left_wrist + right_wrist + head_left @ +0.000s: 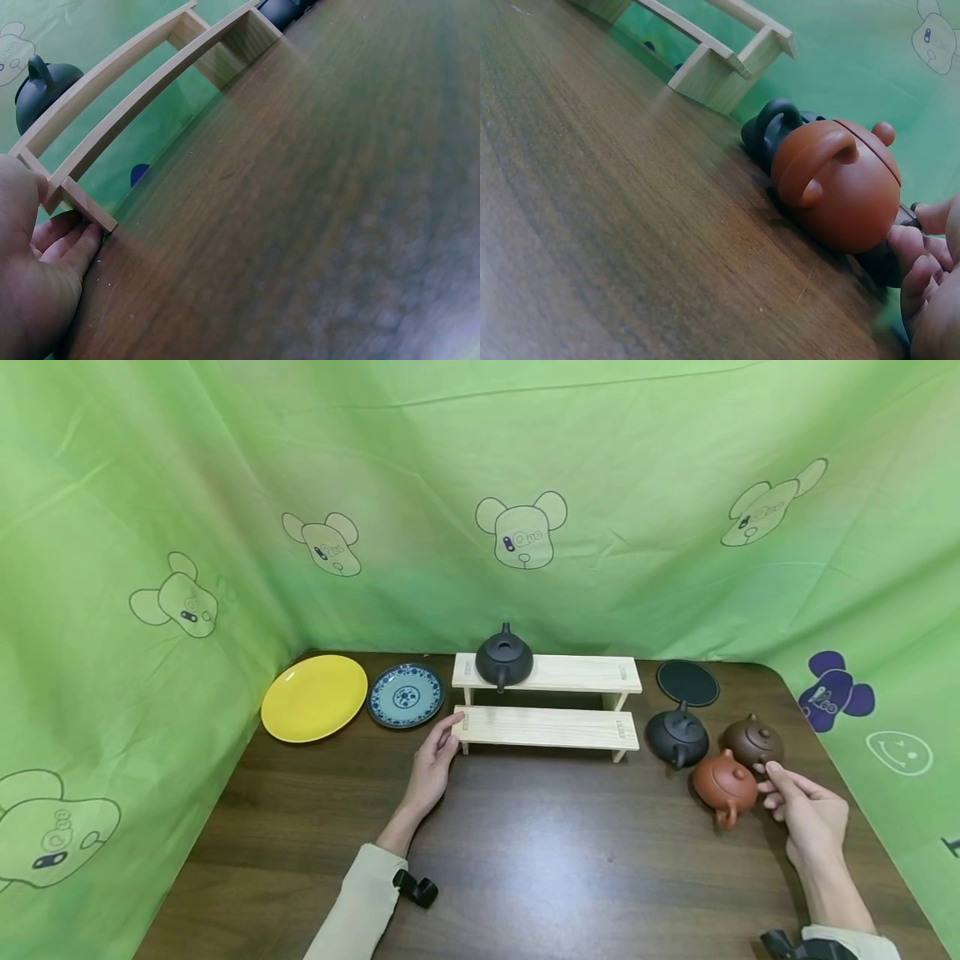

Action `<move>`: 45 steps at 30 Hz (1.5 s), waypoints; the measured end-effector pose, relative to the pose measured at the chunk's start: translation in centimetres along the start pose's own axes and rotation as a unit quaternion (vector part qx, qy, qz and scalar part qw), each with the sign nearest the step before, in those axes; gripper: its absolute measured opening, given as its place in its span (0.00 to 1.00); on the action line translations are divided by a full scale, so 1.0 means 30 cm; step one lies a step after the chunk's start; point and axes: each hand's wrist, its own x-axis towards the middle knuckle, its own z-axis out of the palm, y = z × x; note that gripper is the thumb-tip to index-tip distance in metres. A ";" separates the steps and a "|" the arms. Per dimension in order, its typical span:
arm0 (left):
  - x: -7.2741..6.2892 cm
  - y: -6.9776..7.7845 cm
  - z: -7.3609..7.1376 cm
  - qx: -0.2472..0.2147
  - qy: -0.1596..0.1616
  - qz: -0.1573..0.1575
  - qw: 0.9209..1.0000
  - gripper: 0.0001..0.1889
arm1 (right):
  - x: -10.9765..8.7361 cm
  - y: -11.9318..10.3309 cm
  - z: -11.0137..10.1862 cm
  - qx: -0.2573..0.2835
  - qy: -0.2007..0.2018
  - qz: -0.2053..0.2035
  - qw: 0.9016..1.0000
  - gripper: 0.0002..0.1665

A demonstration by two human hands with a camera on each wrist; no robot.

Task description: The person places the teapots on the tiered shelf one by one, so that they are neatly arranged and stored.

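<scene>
A two-tier wooden shelf (547, 727) stands at the back middle, and my left hand (431, 768) grips the left end of its lower tier. In the left wrist view, the fingers (71, 244) lie against the shelf's end leg (90, 206). A black teapot (504, 658) sits on the upper tier, at its left. On the right, my right hand (813, 818) pinches the handle of a dark brown teapot (752, 741). An orange-brown clay teapot (725, 783) stands just in front of it, partly hiding it in the right wrist view. Another black teapot (677, 737) stands beside them.
A yellow plate (315, 697) and a blue patterned plate (406, 696) lie at the back left. Behind the right-hand teapots is a round black coaster (687, 683). Green cloth (637, 527) hangs along the back and sides of the brown table (540, 860).
</scene>
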 end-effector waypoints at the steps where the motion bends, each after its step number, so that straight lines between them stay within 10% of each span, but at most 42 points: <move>1: 0.001 -0.006 -0.002 0.001 -0.002 0.001 1.000 0.23 | 0.000 -0.001 -0.001 0.000 -0.001 0.001 1.000 0.15; 11: 0.018 -0.073 -0.013 -0.014 -0.011 0.007 1.000 0.23 | -0.002 -0.009 -0.001 0.046 0.011 0.002 0.999 0.14; 24: -0.014 0.039 0.004 0.022 0.007 0.073 0.997 0.22 | -0.002 -0.016 0.000 0.106 0.019 -0.007 0.994 0.13; 34: -0.024 0.055 0.003 0.021 0.009 0.068 0.997 0.22 | -0.018 -0.026 0.005 0.196 0.004 -0.007 0.981 0.15; 45: 0.011 -0.046 -0.014 0.001 -0.011 0.007 1.000 0.22 | -0.043 -0.059 0.018 0.224 0.015 -0.020 0.974 0.13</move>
